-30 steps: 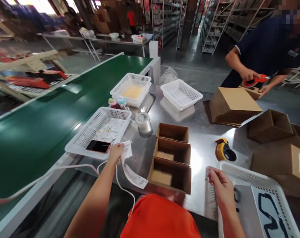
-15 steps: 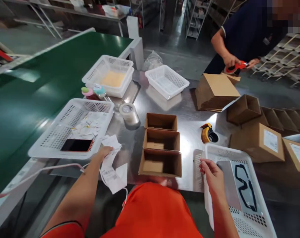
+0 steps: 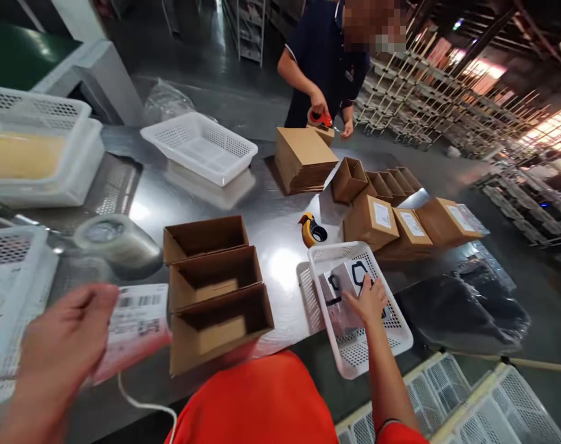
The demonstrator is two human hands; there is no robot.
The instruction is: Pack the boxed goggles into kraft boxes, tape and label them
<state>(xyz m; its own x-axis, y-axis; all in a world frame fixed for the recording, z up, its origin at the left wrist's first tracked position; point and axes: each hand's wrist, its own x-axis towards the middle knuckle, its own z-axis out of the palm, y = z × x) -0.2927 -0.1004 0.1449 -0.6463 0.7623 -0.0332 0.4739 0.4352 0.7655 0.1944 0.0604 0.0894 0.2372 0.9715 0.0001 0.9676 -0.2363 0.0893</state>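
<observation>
Pinched in my left hand (image 3: 71, 339) is a printed paper label (image 3: 139, 308) with barcodes, its lower part blurred. My right hand (image 3: 369, 300) reaches into a white perforated basket (image 3: 315, 259) with its fingers spread. Those fingers touch or hover over grey packages (image 3: 342, 274) marked with dark angular outlines; contact is not certain. Between my hands stand three open cardboard boxes (image 3: 215, 333) in a row on the metal table. A yellow tape dispenser (image 3: 311, 231) lies behind the basket.
A co-worker (image 3: 326, 68) holds a red tape dispenser (image 3: 319, 118) behind a stack of flat cardboard (image 3: 305, 154). Labelled cartons (image 3: 370, 222) stand at the right. A large tape roll (image 3: 116, 240) and white baskets (image 3: 199, 148) are at the left and back. Black plastic (image 3: 465, 308) lies at right.
The view has swung right. My right hand has moved from the basket's left edge onto the packages inside it. My left hand has lifted the label toward the boxes.
</observation>
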